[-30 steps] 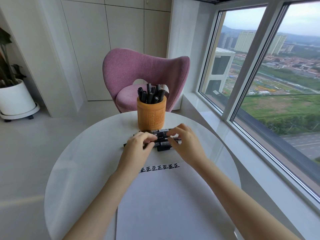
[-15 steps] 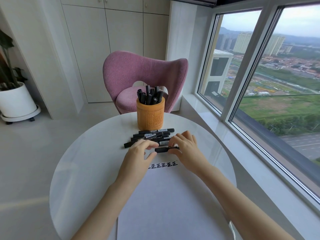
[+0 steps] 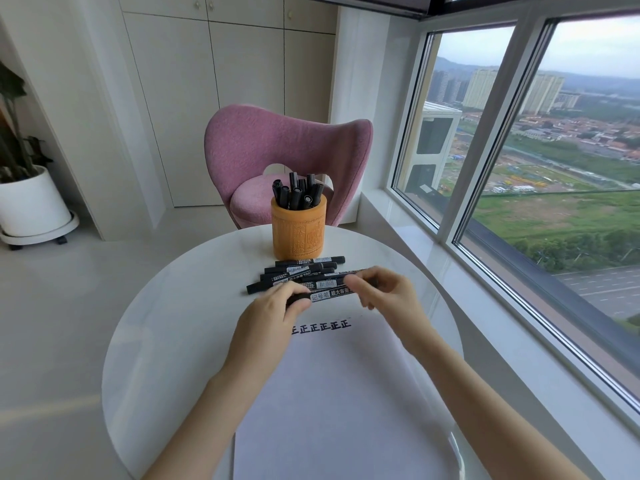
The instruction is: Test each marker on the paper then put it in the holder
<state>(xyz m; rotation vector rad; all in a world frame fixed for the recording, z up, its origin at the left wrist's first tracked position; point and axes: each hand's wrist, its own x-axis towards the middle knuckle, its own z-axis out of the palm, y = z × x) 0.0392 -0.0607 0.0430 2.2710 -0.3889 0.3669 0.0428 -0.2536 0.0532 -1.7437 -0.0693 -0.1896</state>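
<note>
I hold one black marker [image 3: 330, 294] level above the top edge of the white paper [image 3: 332, 393]. My left hand [image 3: 270, 317] grips its left end and my right hand [image 3: 384, 292] pinches its right end. Just behind it, several more black markers [image 3: 298, 271] lie in a loose pile on the round white table [image 3: 166, 334]. An orange carved holder [image 3: 298, 228] stands beyond the pile with several black markers upright in it. A row of dark handwritten test marks [image 3: 322, 326] runs along the paper's top.
A pink armchair [image 3: 277, 150] stands right behind the table. A large window [image 3: 536, 168] and its sill run along the right side. A white plant pot [image 3: 31, 202] on a wheeled base sits on the floor at far left.
Both hands have lifted one marker from the pile's near side and drawn it toward me, gripping it at both ends. The camera has tilted slightly.
</note>
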